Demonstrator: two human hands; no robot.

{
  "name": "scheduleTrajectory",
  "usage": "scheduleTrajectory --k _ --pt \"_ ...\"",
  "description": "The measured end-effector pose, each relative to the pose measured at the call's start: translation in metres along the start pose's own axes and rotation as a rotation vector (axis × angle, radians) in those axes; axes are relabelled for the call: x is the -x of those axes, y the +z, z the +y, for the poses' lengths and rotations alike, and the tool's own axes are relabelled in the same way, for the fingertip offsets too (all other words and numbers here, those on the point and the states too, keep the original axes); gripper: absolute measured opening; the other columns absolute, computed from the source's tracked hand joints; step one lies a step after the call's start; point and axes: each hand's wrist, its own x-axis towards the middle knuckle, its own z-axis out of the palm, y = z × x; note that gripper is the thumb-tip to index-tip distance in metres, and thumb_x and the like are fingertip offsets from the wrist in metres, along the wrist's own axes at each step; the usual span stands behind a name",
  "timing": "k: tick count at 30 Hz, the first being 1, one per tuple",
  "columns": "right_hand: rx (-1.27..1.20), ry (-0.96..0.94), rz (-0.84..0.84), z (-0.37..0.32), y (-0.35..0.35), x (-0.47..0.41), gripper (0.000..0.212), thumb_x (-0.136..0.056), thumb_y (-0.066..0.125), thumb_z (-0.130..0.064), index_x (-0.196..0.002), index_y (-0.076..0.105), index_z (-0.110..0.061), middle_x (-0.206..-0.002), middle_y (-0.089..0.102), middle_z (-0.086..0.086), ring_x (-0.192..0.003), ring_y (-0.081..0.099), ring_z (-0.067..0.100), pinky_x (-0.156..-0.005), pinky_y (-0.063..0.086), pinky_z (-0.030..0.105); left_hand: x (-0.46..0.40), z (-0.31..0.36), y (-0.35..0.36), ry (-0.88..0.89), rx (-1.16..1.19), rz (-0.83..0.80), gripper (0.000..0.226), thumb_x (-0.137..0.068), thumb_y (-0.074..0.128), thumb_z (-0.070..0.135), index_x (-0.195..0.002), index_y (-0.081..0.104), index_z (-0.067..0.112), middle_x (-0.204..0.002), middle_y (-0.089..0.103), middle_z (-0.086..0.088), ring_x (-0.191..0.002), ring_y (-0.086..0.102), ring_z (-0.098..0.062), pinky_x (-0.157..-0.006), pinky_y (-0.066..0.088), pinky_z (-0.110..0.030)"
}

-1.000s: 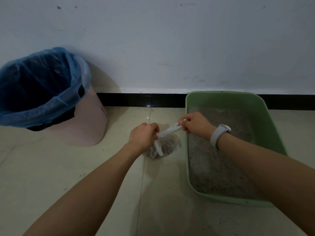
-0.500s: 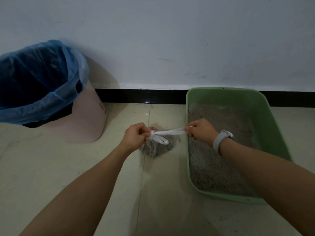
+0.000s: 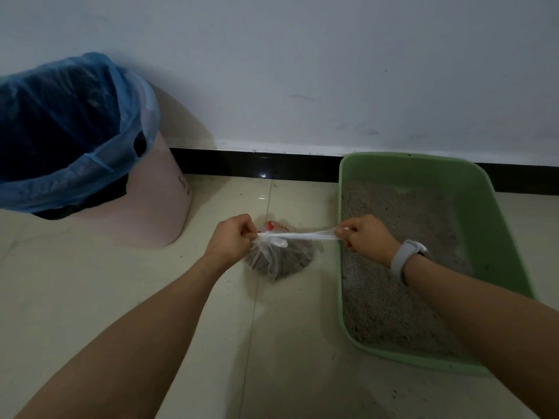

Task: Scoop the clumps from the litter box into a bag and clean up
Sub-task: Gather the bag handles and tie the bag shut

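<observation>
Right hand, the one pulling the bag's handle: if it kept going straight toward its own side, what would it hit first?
Probably nothing soon. The right hand is above the litter box, so its far green wall comes first only if the hand travels low; depth is unclear.

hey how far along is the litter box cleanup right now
Scooping looks done: the clear bag on the floor holds dark clumps. In hand: the left hand and right hand pinch the bag's handles and pull them apart, tightening a knot. Left: drop the bag in the blue-lined bin and tidy around the green litter box. No scoop is visible.
</observation>
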Motion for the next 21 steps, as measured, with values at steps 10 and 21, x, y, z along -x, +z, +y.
scheduleTrajectory --k 10,21 --pt "0.360 -0.231 0.043 -0.012 -0.003 0.008 0.056 -0.093 0.048 -0.022 -0.144 0.026 -0.015 -0.151 0.024 0.006 -0.138 0.021 0.023 -0.112 0.022 0.034 0.002 0.023 0.024 0.215 -0.351 -0.169 0.057 -0.091 0.056 0.031 -0.142 0.031 0.031 -0.150 0.025 -0.002 -0.133 0.027 -0.025 -0.107 0.032 -0.040" --pt "0.528 -0.243 -0.130 -0.030 -0.005 0.011 0.055 -0.099 0.030 -0.034 -0.148 0.007 -0.019 -0.156 0.002 0.006 -0.143 0.002 0.021 -0.117 0.011 0.035 0.012 0.038 -0.016 0.099 -0.190 -0.033 0.013 -0.093 0.051 0.018 -0.097 0.062 0.013 -0.091 0.061 -0.007 -0.087 0.058 -0.023 -0.070 0.041 -0.027"
